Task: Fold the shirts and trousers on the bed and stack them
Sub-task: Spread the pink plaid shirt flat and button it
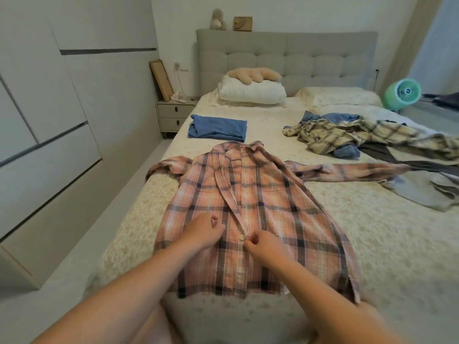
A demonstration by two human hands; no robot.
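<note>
A pink plaid shirt (250, 194) lies front up on the bed (372, 244), collar away from me, sleeves spread to both sides. My left hand (203, 232) pinches the shirt fabric just left of the button placket. My right hand (263, 245) pinches the placket edge beside a button low on the shirt. A folded blue garment (217, 127) sits beyond the collar. A heap of unfolded clothes lies at the right: a cream plaid shirt (347, 137), blue pieces and dark trousers (397, 162).
Pillows (250, 91) and a plush toy rest against the grey headboard. A nightstand (173, 114) stands left of the bed, with wardrobe doors along the left wall. A green fan (403, 94) sits at the right. A grey garment (427, 192) lies near the right edge.
</note>
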